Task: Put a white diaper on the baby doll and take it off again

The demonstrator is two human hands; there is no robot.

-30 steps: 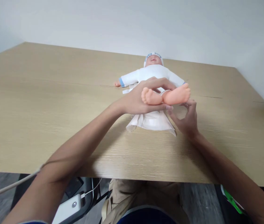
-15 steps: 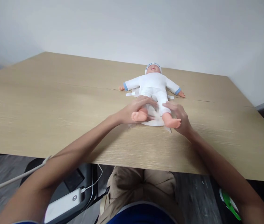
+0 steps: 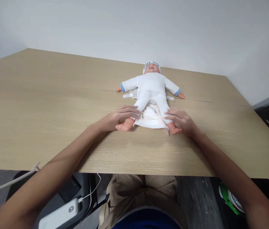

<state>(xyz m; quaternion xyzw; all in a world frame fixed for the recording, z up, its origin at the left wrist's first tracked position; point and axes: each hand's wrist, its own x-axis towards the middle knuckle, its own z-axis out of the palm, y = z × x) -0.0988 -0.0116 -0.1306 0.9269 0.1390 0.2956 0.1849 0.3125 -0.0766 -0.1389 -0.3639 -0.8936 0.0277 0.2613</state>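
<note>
A baby doll in white clothes with blue cuffs and a printed white cap lies on its back, arms spread and legs apart. Beneath its hips and between its legs is an open white diaper, its tabs sticking out at both sides of the waist. My left hand has its fingers laid over the doll's lower leg on the left, just above the bare foot. My right hand curls its fingers over the other lower leg from the outside. Both thumbs are mostly hidden.
The wooden table meets a pale wall at the back. Below its front edge on the left, a white power bank with a cable rests on a black seat. A pale cable crosses near my left arm. Something green and round sits low right.
My left hand has moved left with the doll's leg, so the legs are wider apart and more of the diaper shows. My right hand stays on the other leg. The view has shifted slightly.
</note>
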